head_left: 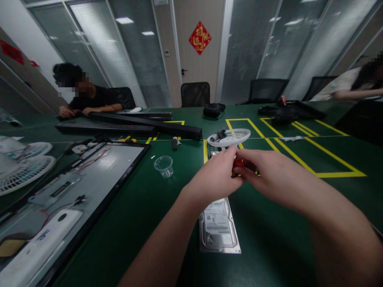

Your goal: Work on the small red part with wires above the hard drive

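My left hand (220, 171) and my right hand (265, 169) meet above the table, fingers curled in and touching. Between them shows a small red-and-black object (238, 164), mostly covered; its kind cannot be made out. My right fingers close round it. What the left fingers hold is hidden by the back of that hand. Below my hands a silver hard drive (220, 227) lies flat, label up, its far end covered by my left hand. Just beyond them a white fan grille (243, 137) holds some dark small parts.
A clear plastic cup (164, 165) stands left of my hands. An opened flat panel (98, 175) and white fan grilles (32, 163) fill the left side. Long black bars (134, 126) lie near a seated person (98, 95). Yellow tape (338, 174) marks the green table (278, 247).
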Available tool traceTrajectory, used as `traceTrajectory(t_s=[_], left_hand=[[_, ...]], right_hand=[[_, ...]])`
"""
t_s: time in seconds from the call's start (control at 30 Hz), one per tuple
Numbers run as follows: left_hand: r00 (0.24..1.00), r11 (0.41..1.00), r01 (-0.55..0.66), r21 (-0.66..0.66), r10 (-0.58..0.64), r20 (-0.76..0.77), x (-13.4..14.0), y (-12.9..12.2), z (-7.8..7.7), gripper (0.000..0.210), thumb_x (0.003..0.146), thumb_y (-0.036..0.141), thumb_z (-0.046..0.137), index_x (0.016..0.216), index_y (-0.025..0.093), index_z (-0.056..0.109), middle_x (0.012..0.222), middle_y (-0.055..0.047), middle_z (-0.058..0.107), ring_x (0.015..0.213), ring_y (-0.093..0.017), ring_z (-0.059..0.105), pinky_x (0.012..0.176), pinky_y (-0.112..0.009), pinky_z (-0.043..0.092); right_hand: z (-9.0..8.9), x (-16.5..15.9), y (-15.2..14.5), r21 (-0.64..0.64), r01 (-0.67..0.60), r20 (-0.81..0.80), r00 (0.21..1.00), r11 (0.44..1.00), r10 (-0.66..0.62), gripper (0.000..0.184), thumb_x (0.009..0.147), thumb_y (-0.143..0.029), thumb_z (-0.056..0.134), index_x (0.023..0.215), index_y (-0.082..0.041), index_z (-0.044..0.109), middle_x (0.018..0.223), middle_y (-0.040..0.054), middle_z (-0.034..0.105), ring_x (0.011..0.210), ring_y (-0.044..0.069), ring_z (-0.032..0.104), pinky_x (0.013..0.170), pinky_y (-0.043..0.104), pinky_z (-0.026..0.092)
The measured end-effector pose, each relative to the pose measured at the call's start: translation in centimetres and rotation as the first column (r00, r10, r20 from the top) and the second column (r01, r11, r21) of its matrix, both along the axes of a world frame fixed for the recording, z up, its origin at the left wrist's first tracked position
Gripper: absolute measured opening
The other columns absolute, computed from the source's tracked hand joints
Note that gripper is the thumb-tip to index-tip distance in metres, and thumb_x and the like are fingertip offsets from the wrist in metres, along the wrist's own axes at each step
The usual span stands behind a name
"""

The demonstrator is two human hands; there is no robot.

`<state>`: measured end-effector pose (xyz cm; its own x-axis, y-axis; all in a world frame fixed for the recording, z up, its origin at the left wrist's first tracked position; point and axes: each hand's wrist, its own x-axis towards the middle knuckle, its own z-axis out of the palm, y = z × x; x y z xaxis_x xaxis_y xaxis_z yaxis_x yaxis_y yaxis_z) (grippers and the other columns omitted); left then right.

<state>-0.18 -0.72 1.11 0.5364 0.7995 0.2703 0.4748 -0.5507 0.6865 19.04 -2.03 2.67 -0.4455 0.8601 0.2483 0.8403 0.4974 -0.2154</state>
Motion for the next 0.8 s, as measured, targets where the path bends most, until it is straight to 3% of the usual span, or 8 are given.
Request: traceTrajectory(t_s=[0.07,0.13,0.37,0.5,0.6,0.7,0.8], left_hand=[[1.0,1.0,-0.007,-0.005,0.007,-0.013,0.03,-0.04,0.0,0.031,0.089,0.013,0.066,0.119,0.019,0.06,0.122,-0.014,0.075,0.11,-0.031,0.072,0.093,-0.045,0.06],[1.0,1.0,-0.007,-0.017,0.006,-0.02,-0.02,-0.12,0.06,0.035,0.087,0.009,0.063,0.121,0.019,0.06,0.12,-0.013,0.076,0.107,-0.03,0.073,0.092,-0.044,0.059],[1.0,1.0,-0.009,-0.028,0.009,0.008,-0.11,-0.22,0.18,0.026,0.092,0.012,0.064,0.116,0.022,0.058,0.12,-0.012,0.076,0.111,-0.03,0.073,0.091,-0.043,0.06],[1.0,0.999,-0.02,-0.033,0.02,0.001,0.06,-0.13,0.14,0.025,0.091,0.017,0.069,0.113,0.02,0.059,0.121,-0.013,0.076,0.11,-0.03,0.073,0.092,-0.043,0.061],[1.0,0.999,-0.02,-0.028,0.02,-0.002,0.02,-0.18,0.22,0.026,0.091,0.012,0.063,0.115,0.021,0.059,0.119,-0.012,0.077,0.108,-0.029,0.074,0.094,-0.044,0.06],[1.0,1.0,-0.001,-0.026,0.001,0.009,-0.1,-0.21,0.26,0.027,0.093,0.011,0.061,0.118,0.02,0.058,0.122,-0.013,0.076,0.111,-0.03,0.074,0.094,-0.044,0.06],[1.0,0.999,0.011,-0.03,-0.011,0.011,-0.11,-0.16,0.17,0.027,0.094,0.009,0.06,0.117,0.02,0.057,0.122,-0.014,0.076,0.113,-0.031,0.074,0.093,-0.045,0.06]], right_hand=[[0.02,-0.12,-0.06,-0.016,0.054,0.031,0.998,0.998,-0.054,0.025,0.105,-0.033,0.065,0.124,-0.021,0.075,0.102,0.0117,0.083,0.083,0.029,0.075,0.069,0.038,0.051],[0.15,-0.19,-0.2,-0.013,0.054,0.034,0.998,0.998,-0.054,0.024,0.105,-0.034,0.067,0.123,-0.021,0.075,0.101,0.0112,0.083,0.081,0.028,0.075,0.067,0.037,0.05],[0.36,0.2,-0.27,0.045,-0.113,-0.047,0.992,0.993,0.115,0.034,0.096,-0.006,0.057,0.119,-0.024,0.073,0.115,0.008,0.081,0.098,0.026,0.075,0.081,0.037,0.053],[0.07,0.27,-0.04,0.01,-0.006,-0.007,1.0,1.0,0.006,0.02,0.105,-0.026,0.062,0.12,-0.023,0.076,0.104,0.0099,0.083,0.083,0.026,0.075,0.07,0.037,0.051],[0.08,0.22,-0.11,0.001,0.031,0.008,0.999,1.0,-0.031,0.023,0.105,-0.037,0.066,0.119,-0.022,0.076,0.1,0.01,0.082,0.08,0.027,0.074,0.068,0.037,0.05],[0.29,0.16,-0.27,0.032,-0.047,-0.029,0.998,0.998,0.048,0.02,0.1,-0.02,0.066,0.117,-0.024,0.075,0.111,0.0087,0.082,0.091,0.027,0.075,0.074,0.037,0.051],[0.36,0.11,-0.29,0.068,-0.134,-0.073,0.988,0.989,0.139,0.037,0.092,-0.001,0.055,0.114,-0.024,0.074,0.116,0.0073,0.081,0.101,0.026,0.076,0.085,0.037,0.053]])
